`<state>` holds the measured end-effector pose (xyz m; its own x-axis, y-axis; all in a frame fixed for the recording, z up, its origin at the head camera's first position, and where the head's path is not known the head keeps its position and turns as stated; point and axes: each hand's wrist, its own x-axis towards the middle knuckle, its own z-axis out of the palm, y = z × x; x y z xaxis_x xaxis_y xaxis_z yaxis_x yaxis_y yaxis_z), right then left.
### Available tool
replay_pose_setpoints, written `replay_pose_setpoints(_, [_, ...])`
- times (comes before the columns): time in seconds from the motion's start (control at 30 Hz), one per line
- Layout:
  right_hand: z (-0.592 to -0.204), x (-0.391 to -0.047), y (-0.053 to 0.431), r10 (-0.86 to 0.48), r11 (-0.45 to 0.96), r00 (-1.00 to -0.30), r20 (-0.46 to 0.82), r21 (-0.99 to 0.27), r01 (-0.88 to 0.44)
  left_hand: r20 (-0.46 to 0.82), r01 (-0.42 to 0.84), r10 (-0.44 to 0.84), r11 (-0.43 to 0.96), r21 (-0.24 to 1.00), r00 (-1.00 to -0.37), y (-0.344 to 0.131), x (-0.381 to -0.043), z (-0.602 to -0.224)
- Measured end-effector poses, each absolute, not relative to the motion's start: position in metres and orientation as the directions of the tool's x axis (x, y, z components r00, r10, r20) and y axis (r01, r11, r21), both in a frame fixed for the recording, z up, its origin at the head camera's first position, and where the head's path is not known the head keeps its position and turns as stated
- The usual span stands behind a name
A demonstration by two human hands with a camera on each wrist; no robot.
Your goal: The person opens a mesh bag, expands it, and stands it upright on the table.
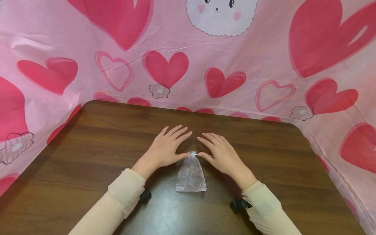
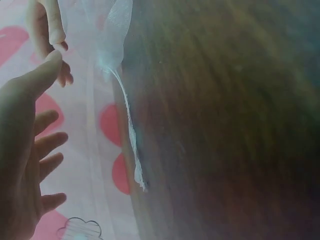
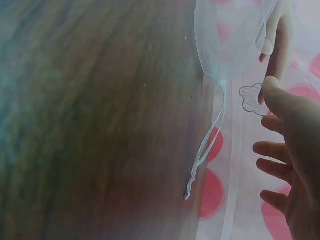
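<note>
A small sheer white drawstring pouch (image 1: 191,179) lies on the table with its neck gathered, its base toward me. To its left is my left hand (image 1: 165,148), fingers spread and straight, the thumb tip beside the gathered neck. Mirroring it, my right hand (image 1: 221,151) has its fingers extended, the thumb tip close to the neck on the other side. Whether the thumbs touch the pouch cannot be told. A thin white drawstring (image 2: 132,132) hangs from the pouch in the left wrist view; another drawstring (image 3: 204,145) loop shows in the right wrist view.
The dark brown wooden table (image 1: 97,137) has rounded far corners. A pink cloth (image 1: 199,55) printed with red hearts rises behind it and at both sides. A black wrist camera (image 1: 146,195) sits under the left cuff, another black camera (image 1: 239,205) under the right.
</note>
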<state>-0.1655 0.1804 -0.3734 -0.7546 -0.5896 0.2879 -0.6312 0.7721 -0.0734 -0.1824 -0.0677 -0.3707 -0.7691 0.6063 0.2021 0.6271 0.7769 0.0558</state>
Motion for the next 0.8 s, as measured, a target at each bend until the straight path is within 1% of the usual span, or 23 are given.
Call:
replay_pose_setpoints(0.23, [-0.374, -0.169, 0.176, -0.575, 0.765, -0.772, 0.271, -0.158, -0.625, 0.17, 0.604, 0.583, 0.786, 0.13, -0.795, -0.064, -0.185, -0.37])
replay_pose_setpoints(0.53, [-0.376, -0.173, 0.171, -0.558, 0.735, -0.796, 0.235, -0.305, -0.606, 0.132, 0.575, 0.561, 0.782, 0.24, -0.817, -0.061, -0.187, -0.374])
replay_pose_setpoints(0.63, [-0.376, -0.175, 0.169, -0.541, 0.741, -0.816, 0.203, -0.345, -0.577, 0.119, 0.569, 0.559, 0.781, 0.256, -0.821, -0.059, -0.188, -0.375])
replay_pose_setpoints(0.8, [-0.374, -0.174, 0.163, -0.506, 0.759, -0.856, 0.11, -0.415, -0.502, 0.11, 0.566, 0.559, 0.781, 0.264, -0.822, -0.055, -0.188, -0.377])
